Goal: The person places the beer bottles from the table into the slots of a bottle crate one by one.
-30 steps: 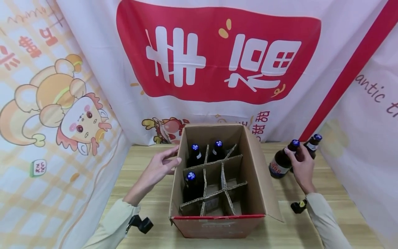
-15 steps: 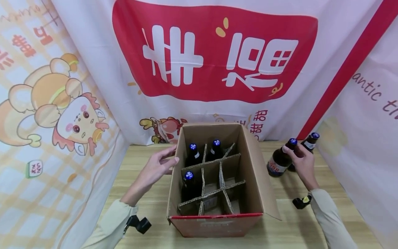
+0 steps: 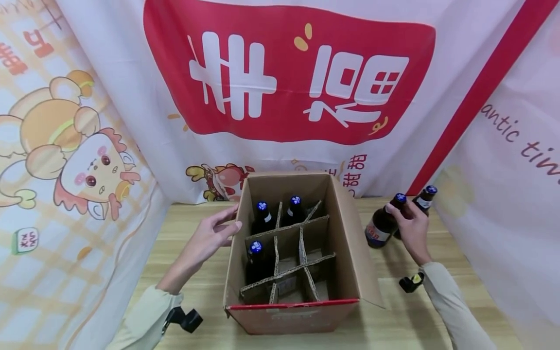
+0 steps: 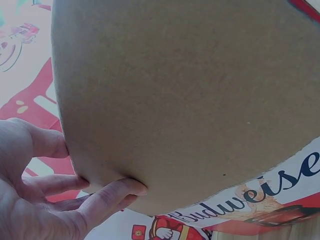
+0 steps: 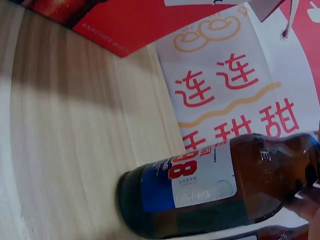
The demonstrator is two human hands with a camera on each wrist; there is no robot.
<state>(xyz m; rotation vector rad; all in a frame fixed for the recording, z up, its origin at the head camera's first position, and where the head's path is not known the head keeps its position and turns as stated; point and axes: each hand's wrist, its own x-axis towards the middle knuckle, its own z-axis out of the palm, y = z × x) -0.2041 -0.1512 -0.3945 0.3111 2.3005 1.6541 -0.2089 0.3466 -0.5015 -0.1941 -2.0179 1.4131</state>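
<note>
While the left hand (image 3: pixel 210 240) is resting spread fingers against the carton (image 3: pixel 290 318) at lower centre, the right hand (image 3: pixel 414 232) is pinching a bottle (image 3: pixel 378 232) by its neck at frame right; firm, upright handling should be sparing the neighbouring bottle (image 3: pixel 426 197) any knock

the right fingers (image 3: pixel 415 214) hide part of the rightmost bottle (image 3: pixel 422 202).

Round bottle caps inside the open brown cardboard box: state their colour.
Blue with whitish markings on all three round bottle caps, best seen in the head view.
</note>
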